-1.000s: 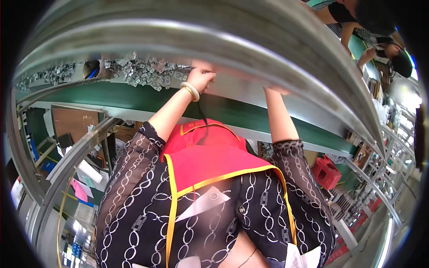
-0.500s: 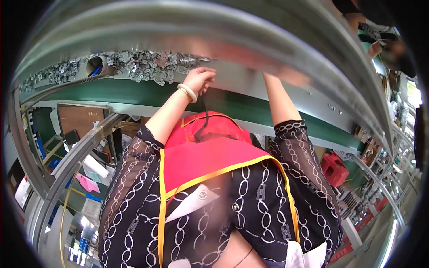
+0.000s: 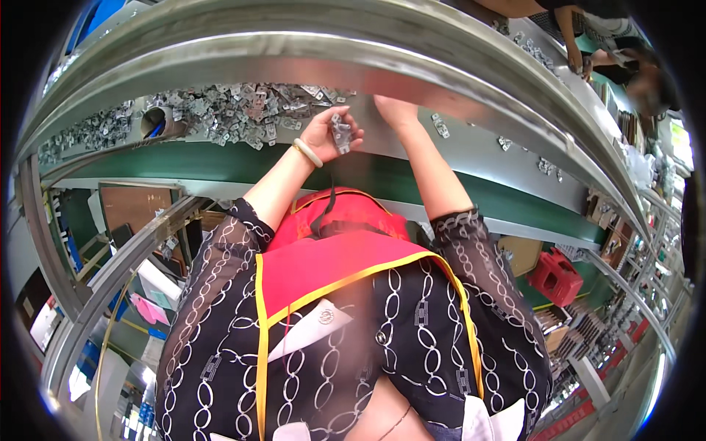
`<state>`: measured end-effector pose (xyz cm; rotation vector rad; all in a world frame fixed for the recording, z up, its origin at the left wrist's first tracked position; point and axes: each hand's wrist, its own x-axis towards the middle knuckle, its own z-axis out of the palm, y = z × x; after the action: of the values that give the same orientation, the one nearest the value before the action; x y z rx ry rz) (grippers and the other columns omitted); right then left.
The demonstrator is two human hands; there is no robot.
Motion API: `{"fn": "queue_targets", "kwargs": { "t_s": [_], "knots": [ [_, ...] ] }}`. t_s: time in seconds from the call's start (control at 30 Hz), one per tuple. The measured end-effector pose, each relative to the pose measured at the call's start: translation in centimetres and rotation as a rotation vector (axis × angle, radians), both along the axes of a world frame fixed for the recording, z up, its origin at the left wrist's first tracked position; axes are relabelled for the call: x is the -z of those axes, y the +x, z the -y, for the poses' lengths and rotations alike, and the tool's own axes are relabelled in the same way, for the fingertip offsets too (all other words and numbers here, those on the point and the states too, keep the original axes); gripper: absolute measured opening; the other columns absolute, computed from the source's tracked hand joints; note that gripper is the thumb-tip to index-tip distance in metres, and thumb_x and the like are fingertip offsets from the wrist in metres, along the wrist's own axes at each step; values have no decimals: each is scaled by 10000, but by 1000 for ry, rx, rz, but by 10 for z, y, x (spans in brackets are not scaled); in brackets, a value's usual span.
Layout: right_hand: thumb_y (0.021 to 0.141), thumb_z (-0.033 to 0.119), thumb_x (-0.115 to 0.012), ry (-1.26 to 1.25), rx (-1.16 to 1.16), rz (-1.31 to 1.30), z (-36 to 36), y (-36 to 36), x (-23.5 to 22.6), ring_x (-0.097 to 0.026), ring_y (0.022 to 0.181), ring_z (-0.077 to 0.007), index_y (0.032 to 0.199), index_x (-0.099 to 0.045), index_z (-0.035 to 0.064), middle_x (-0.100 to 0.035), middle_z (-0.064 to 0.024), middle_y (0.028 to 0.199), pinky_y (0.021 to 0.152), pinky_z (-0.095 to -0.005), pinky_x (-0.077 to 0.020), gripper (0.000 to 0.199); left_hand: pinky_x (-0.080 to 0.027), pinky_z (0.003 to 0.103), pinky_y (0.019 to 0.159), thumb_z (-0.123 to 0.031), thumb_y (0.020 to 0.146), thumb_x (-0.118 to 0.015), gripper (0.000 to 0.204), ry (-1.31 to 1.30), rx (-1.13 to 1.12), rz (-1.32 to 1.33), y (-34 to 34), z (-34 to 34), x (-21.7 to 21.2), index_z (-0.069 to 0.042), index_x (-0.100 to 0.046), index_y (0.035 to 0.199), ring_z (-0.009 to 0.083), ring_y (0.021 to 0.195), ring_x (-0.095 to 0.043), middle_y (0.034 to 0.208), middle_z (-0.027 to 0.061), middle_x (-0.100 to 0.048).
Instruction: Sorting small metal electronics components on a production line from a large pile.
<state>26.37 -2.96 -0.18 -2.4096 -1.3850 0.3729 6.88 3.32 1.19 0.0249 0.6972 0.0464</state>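
My left hand point(image 3: 321, 140), with a pale bangle at its wrist, is turned palm up over the workbench edge. Several small silver stamped metal parts point(image 3: 342, 134) lie in it, its fingers curled round them. To its right my right hand point(image 3: 397, 110) reaches over the bench, its fingers hidden behind the metal rail point(image 3: 441, 88), so I cannot see what it holds. A large heap of similar metal parts point(image 3: 235, 114) spreads over the bench left of my left hand. A few more parts point(image 3: 440, 125) lie right of my right hand.
A cardboard tube point(image 3: 163, 123) with something blue inside lies among the heap. The metal rail crosses above my hands. Below the green bench edge point(image 3: 500, 187) stand a red plastic stool point(image 3: 555, 277) at right and brown boards point(image 3: 136, 209) at left. Another person's arm point(image 3: 570, 37) shows at far right.
My left hand has turned so its palm and the metal parts show. My right hand has moved left, nearer to it. More of the bench and its parts shows at right.
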Motion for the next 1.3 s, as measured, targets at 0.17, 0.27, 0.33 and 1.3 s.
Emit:
{"fn": "queue_targets", "kwargs": {
  "t_s": [0.17, 0.27, 0.33, 1.3],
  "knots": [
    [775, 113, -602, 304, 42, 6, 33, 4, 7, -593, 867, -379, 932, -625, 76, -637, -162, 880, 765, -483, -468, 163, -555, 447, 848, -340, 898, -607, 275, 45, 26, 108, -40, -9, 6, -68, -650, 890, 287, 864, -662, 767, 74, -634],
    [779, 124, -616, 281, 91, 123, 64, 4, -17, -587, 856, -372, 917, -627, 107, -636, -148, 890, 749, -479, -456, 139, -575, 419, 807, -386, 878, -635, 386, 32, 43, 192, -69, -4, 25, -72, -630, 1104, 285, 889, -657, 961, 88, -655],
    [788, 140, -622, 343, 51, 180, 81, 7, -6, -572, 948, -349, 946, -639, 152, -621, -120, 981, 777, -488, -431, 159, -574, 352, 662, -413, 841, -679, 456, 70, 99, 210, -76, -1, 27, -120, -611, 1184, 272, 876, -634, 1081, 96, -660],
    [764, 158, -609, 357, 83, 196, 56, 89, 30, -609, 859, -311, 858, -635, 116, -661, -82, 862, 719, -450, -442, 106, -590, 419, 691, -324, 803, -677, 341, -365, 239, 452, -102, 3, 37, -72, -632, 1029, 361, 916, -669, 951, 191, -679]
  ]
}}
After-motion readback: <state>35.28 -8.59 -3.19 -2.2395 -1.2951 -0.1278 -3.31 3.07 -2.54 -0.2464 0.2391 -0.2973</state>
